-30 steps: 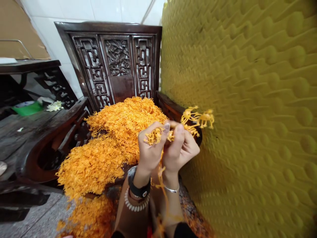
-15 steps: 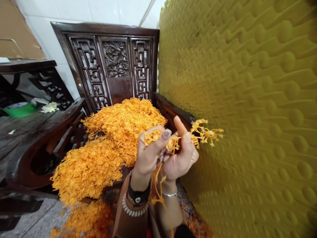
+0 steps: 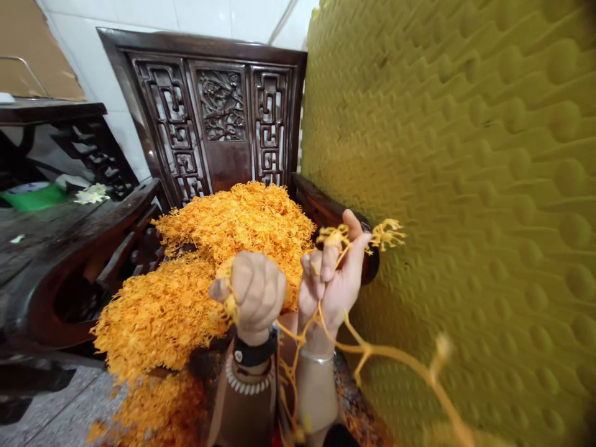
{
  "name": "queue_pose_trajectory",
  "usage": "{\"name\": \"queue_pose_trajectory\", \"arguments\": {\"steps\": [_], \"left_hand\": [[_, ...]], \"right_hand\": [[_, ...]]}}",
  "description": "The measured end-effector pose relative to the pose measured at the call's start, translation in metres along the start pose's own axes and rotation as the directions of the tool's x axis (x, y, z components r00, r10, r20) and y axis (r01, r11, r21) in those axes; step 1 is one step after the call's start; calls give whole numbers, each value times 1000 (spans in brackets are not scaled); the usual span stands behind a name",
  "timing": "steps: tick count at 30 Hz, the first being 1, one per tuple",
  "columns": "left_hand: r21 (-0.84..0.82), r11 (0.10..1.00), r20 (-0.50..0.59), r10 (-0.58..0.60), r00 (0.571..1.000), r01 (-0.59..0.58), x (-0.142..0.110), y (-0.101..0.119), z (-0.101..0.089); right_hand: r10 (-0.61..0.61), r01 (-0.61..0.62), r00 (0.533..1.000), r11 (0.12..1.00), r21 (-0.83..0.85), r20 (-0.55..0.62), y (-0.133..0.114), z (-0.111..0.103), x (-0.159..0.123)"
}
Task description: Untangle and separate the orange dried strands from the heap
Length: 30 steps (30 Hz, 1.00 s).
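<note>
My left hand (image 3: 258, 288) is a fist, turned knuckles up, with small orange plastic flower sprigs (image 3: 230, 304) sticking out by the thumb. Beside it on the right, my right hand (image 3: 333, 282) is curled with thumb and fingers closed on more orange plastic sprigs (image 3: 334, 236); one frilly flower end (image 3: 387, 234) pokes out past the thumb. A bare branching orange stem (image 3: 395, 352) trails from below the right hand toward the lower right, blurred near the camera. Thinner stems hang between the wrists. Behind the hands lies a big heap of orange sprigs (image 3: 233, 220).
The heap rests on a dark carved wooden chair (image 3: 226, 164), and more orange pieces (image 3: 161, 403) lie lower down in front. A yellow textured foam mat (image 3: 447, 186) stands along the right. At left, a dark table (image 3: 51, 230) holds a green tape roll (image 3: 35, 195) and a pale flower (image 3: 92, 194).
My hands have moved apart: the left went left and closed into a fist with sprigs, while the right stayed near its place. The branching stem now swings out to the lower right.
</note>
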<state>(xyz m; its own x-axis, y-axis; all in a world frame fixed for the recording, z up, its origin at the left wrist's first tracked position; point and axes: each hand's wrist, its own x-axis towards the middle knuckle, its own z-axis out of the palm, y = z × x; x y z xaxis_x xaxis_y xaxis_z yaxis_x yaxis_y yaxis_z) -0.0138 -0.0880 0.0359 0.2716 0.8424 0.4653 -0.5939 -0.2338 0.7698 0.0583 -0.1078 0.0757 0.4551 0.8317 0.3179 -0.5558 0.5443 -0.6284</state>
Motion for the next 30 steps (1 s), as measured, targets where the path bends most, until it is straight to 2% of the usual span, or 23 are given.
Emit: {"name": "queue_pose_trajectory", "arguments": {"steps": [2, 4, 7, 9, 12, 14, 20, 24, 27, 28, 30], "left_hand": [[-122, 989, 17, 87, 996, -84, 4, 5, 4], [-201, 970, -20, 139, 990, -140, 8, 12, 8], [-68, 984, -175, 149, 973, -163, 11, 20, 9], [68, 979, -230, 205, 951, -195, 12, 23, 7], [189, 956, -205, 261, 943, -224, 11, 25, 4], [213, 951, -204, 267, 942, -223, 10, 24, 3], [203, 969, -215, 183, 959, -139, 10, 20, 7], [436, 893, -109, 172, 979, -109, 8, 24, 11], [565, 803, -19, 239, 971, -186, 8, 22, 19], [550, 800, -3, 289, 957, -240, 8, 21, 22], [391, 864, -43, 360, 932, -316, 10, 18, 29]], "right_hand": [[31, -30, 999, 999, -22, 32, 4, -2, 4], [47, -37, 995, 992, -119, 87, 6, -3, 5], [-4, 40, 991, 964, -261, 137, 3, -5, 2], [-33, 84, 984, 951, -298, 173, 0, -6, 0], [-16, 89, 972, 950, -301, 236, -1, -9, 3], [-10, 92, 967, 946, -312, 255, -1, -12, 7], [-43, 142, 963, 920, -366, 266, -2, -16, 11], [-20, 126, 969, 899, -419, 247, -1, -15, 8], [-50, 111, 983, 927, -358, 176, 2, -8, 2], [-75, 118, 987, 938, -327, 141, 2, -5, 0], [-140, 150, 988, 964, -219, 59, 0, -2, -1]]}}
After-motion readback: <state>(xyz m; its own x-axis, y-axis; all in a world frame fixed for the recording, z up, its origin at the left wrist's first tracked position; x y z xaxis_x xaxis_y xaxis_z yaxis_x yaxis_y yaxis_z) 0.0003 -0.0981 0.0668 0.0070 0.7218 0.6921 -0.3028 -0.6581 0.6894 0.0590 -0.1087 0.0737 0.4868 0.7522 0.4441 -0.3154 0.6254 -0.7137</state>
